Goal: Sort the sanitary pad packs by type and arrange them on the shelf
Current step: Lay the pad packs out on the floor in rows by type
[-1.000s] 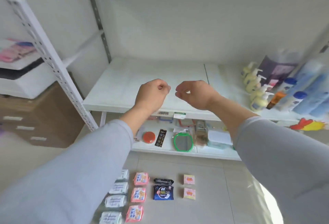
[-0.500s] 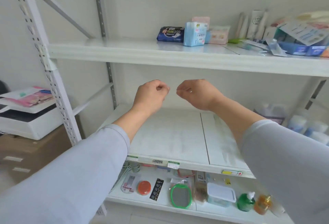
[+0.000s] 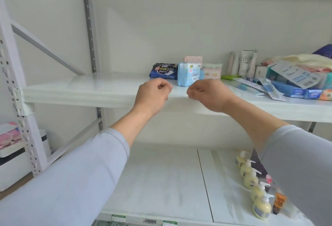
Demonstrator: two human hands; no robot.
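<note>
hands: two, left hand (image 3: 152, 95) and right hand (image 3: 206, 94), both curled into loose fists with nothing in them, held up side by side in front of the upper shelf (image 3: 75, 89) edge, just apart from each other
packs on upper shelf: I count four, all toward the back, behind the hands
dark blue pack (image 3: 163, 71): lying flat, white and orange print, left-most of the group
light blue pack (image 3: 188, 74): standing upright, touching the dark one's right end
pink pack (image 3: 193, 59): behind the light blue one, only the top shows
pale pack (image 3: 212, 71): pinkish print, right of the light blue one
pump bottles (image 3: 251, 179): five yellow ones in a row on the shelf below, right side
vs earlier: view has tipped up, the upper shelf now sits mid-frame, the floor packs are out of sight, fists same pose
</note>
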